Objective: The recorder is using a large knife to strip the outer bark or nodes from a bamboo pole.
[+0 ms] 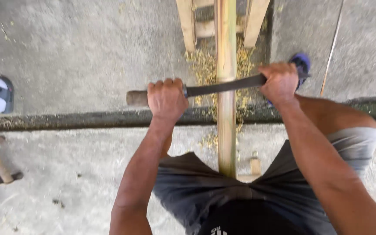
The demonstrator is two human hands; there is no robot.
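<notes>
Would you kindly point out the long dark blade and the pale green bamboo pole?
long dark blade (pixel 223 87), head view, flat middle.
pale green bamboo pole (pixel 226 130), head view, shaft below blade.

Blade (pixel 223 88) lies across the bamboo pole (pixel 226 126), shavings (pixel 203 65) beneath on the floor (pixel 79 56), wooden frame (pixel 188 24) beyond

A person sits over a long bamboo pole (pixel 226 109) that runs away between the knees. The left hand (pixel 166 99) grips the wooden handle (pixel 136 97) of a dark blade (pixel 225 85). The right hand (pixel 280 82) grips the blade's far end. The blade lies across the pole, touching it. Yellow shavings (pixel 203 65) lie on the grey floor (pixel 79 56) beside the pole.
</notes>
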